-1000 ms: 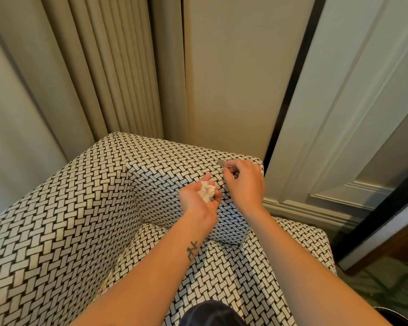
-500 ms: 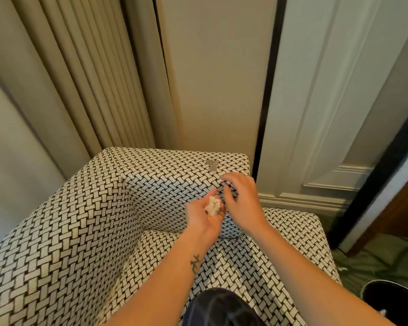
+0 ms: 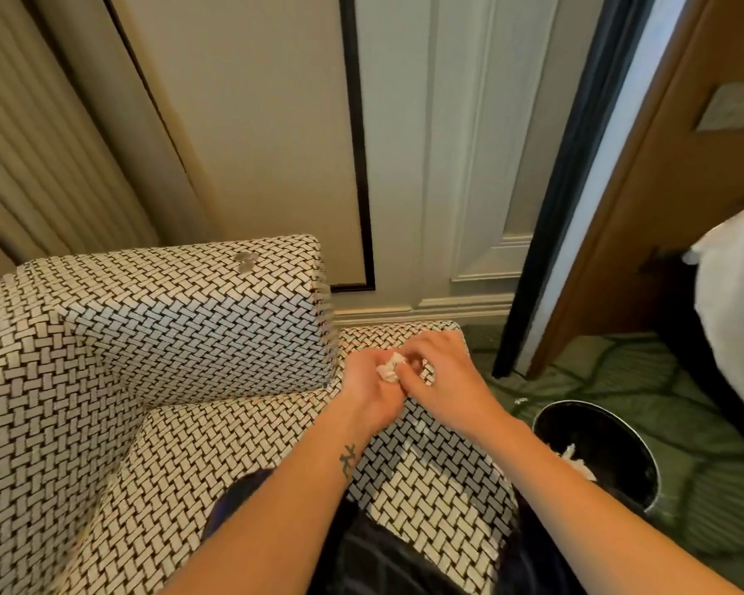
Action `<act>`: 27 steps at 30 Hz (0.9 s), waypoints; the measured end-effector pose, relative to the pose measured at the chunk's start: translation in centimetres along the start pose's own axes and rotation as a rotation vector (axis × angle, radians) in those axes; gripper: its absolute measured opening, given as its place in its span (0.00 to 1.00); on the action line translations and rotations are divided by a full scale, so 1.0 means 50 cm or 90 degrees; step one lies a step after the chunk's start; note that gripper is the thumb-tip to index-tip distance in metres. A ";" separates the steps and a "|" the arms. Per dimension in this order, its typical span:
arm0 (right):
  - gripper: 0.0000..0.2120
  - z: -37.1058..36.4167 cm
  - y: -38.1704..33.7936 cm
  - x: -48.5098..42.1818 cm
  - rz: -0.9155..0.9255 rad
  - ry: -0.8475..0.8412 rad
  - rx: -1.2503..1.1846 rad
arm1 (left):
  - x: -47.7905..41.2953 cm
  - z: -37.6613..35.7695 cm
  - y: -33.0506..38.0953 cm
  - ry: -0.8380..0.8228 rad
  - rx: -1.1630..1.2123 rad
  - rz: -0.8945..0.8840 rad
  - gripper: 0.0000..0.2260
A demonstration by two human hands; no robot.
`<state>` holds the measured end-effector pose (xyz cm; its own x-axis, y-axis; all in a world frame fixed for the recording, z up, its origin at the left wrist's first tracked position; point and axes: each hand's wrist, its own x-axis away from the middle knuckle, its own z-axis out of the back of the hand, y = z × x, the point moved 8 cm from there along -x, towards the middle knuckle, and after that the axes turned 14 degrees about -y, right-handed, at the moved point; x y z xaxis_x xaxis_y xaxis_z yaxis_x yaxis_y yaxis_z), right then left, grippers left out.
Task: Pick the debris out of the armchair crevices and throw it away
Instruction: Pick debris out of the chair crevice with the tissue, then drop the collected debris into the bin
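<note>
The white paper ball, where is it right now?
In the head view, the white paper ball is just right of centre, held between the left hand and right hand, over the armchair seat.

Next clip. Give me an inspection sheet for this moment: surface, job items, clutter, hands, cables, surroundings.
Surface: armchair, black-and-white woven fabric; both hands are over the seat's far right corner.
Job's things: white crumpled wad in the left hand; black bin on the floor right of the chair, white scraps inside.
Clutter: two small grey bits on top of the chair arm.
Hands: left hand grips the wad; right hand is curled against it, a pinch cannot be told.
Cables: nothing seen.
Surroundings: curtain left, panelled wall, green carpet, white bedding right.
</note>
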<state>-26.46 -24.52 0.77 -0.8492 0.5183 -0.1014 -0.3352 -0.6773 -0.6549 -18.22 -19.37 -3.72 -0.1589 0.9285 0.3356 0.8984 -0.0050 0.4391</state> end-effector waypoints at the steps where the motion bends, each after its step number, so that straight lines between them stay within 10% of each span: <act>1: 0.07 0.014 0.029 0.013 -0.016 -0.004 -0.002 | -0.015 -0.012 -0.027 0.003 -0.019 0.017 0.26; 27: 0.06 0.031 0.751 0.394 -0.507 0.343 -0.417 | -0.373 0.026 -0.616 0.059 -0.406 0.379 0.17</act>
<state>-56.39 -40.56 -24.67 -0.1563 0.9375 0.3110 -0.2870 0.2582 -0.9225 -42.38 -36.06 -24.59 0.2066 0.6718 0.7114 0.4462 -0.7117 0.5425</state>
